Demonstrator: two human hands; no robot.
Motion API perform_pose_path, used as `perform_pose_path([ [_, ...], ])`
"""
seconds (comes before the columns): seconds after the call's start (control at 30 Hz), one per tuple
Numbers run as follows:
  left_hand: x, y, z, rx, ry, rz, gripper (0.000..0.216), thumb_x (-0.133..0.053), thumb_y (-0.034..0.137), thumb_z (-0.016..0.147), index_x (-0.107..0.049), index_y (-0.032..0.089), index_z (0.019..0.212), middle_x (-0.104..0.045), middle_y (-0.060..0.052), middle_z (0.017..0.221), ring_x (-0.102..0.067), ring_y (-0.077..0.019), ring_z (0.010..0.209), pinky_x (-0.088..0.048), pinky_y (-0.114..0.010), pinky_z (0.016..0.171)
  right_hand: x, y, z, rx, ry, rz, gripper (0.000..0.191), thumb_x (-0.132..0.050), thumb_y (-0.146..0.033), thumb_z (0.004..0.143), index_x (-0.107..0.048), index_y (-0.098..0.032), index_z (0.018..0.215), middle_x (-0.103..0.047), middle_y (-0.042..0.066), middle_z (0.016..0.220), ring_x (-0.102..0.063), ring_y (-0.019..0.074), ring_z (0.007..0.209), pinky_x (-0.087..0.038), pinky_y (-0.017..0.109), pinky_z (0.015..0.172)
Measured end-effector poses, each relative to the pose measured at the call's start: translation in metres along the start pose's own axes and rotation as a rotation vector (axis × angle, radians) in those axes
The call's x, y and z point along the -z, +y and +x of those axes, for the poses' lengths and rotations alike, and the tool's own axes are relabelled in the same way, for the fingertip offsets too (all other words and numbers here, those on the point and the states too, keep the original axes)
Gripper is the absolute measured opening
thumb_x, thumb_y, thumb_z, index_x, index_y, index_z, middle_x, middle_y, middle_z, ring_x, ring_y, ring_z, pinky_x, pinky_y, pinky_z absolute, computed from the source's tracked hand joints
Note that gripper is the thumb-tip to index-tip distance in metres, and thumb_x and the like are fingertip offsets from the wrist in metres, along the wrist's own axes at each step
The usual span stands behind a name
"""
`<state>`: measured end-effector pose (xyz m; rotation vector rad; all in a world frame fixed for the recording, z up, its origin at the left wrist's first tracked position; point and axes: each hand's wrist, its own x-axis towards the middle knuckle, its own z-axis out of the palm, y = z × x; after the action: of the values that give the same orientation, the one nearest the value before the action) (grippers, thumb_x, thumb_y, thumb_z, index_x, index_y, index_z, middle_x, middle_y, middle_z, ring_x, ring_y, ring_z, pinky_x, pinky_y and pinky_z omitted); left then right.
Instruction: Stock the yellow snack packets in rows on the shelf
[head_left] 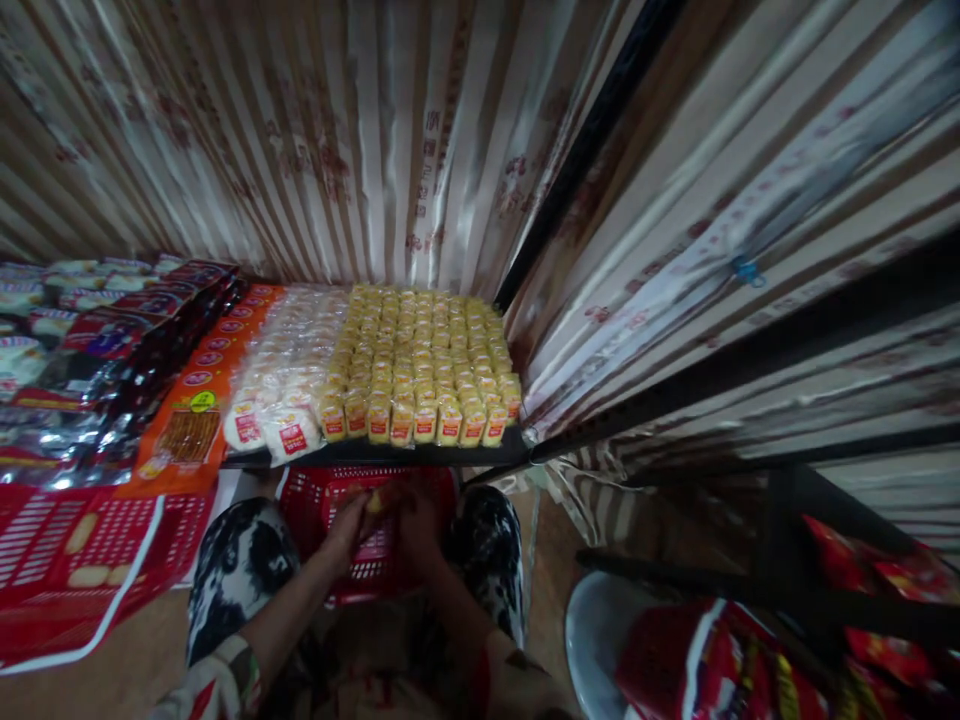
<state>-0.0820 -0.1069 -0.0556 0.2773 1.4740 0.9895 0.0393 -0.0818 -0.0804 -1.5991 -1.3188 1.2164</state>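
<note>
Over a red plastic basket [300, 500] between the knees, my two hands are close together. My left hand [349, 522] is closed on a small yellow snack cake [379, 501]. Beside it, my right hand [417, 520] is near the cake's other end. Its fingers are dark and blurred, so I cannot tell whether they grip it. Above the basket, a shelf carries packed rows of small yellow wrapped cakes [420, 370] with red labels. White wrapped snacks [289, 400] lie to their left.
An orange snack bag [191, 425] and dark shiny packets [112, 370] fill the shelf's left. Below them, another red basket [45, 590] holds a few yellow cakes. At lower right are a pale basin [592, 640], red packets [892, 570] and black frame bars. Patterned curtain [337, 130] hangs behind.
</note>
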Motion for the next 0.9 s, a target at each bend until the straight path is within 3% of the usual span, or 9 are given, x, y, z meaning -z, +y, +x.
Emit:
perform_pose_path([
  [0.17,0.008,0.021,-0.026,0.035,-0.104,-0.034,0.016,-0.045,0.030,0.081,-0.052,0.016,0.083,-0.059,0.000,0.055,-0.054,-0.0093,0.042,-0.038,-0.018,0.041,0.019,-0.012,-0.005,-0.009,-0.007,0.128,0.027,-0.055,-0.027,0.071,-0.067,-0.018,0.094,-0.065,0.008,0.104,-0.057,0.0219,0.103,-0.039,0.037,0.095],
  [0.3,0.005,0.031,-0.044,0.000,-0.107,0.007,0.018,-0.043,0.030,0.084,-0.052,0.015,0.081,-0.059,-0.001,0.053,-0.052,-0.0097,0.039,-0.037,-0.018,0.039,0.030,-0.025,-0.012,-0.019,-0.050,0.215,0.033,-0.056,-0.034,0.070,-0.066,-0.016,0.096,-0.067,0.008,0.099,-0.061,0.0223,0.094,-0.046,0.036,0.085],
  [0.43,0.002,0.037,-0.053,-0.075,-0.195,0.076,0.020,-0.055,0.034,0.078,-0.057,0.015,0.083,-0.063,-0.002,0.062,-0.057,-0.0107,0.048,-0.042,-0.020,0.047,0.044,-0.038,-0.021,-0.043,-0.097,0.336,0.036,-0.056,-0.040,0.071,-0.064,-0.015,0.096,-0.069,0.008,0.090,-0.064,0.0219,0.082,-0.051,0.035,0.074],
  [0.57,-0.003,0.041,-0.060,-0.142,-0.342,0.208,0.030,-0.067,0.041,0.068,-0.063,0.014,0.081,-0.063,-0.001,0.064,-0.056,-0.0096,0.056,-0.041,-0.019,0.054,0.062,-0.054,-0.024,-0.082,-0.068,0.552,0.044,-0.064,-0.044,0.066,-0.061,-0.016,0.099,-0.068,0.009,0.096,-0.064,0.0222,0.084,-0.051,0.035,0.074],
  [0.77,-0.033,0.045,-0.075,-0.234,-0.427,0.297,0.042,-0.070,0.047,0.062,-0.067,0.014,0.088,-0.064,-0.002,0.069,-0.053,-0.0101,0.058,-0.039,-0.021,0.058,0.082,-0.077,-0.035,-0.024,-0.072,0.680,0.044,-0.062,-0.049,0.069,-0.058,-0.018,0.101,-0.067,0.007,0.097,-0.064,0.0192,0.082,-0.050,0.032,0.076],
  [0.9,-0.058,0.043,-0.080,-0.265,-0.427,0.262,0.047,-0.071,0.049,0.059,-0.066,0.014,0.089,-0.064,-0.002,0.069,-0.054,-0.0116,0.060,-0.041,-0.023,0.061,0.088,-0.074,-0.042,0.072,-0.089,0.589,0.034,-0.062,-0.041,0.070,-0.059,-0.019,0.096,-0.068,0.004,0.088,-0.064,0.0182,0.078,-0.050,0.030,0.074],
])
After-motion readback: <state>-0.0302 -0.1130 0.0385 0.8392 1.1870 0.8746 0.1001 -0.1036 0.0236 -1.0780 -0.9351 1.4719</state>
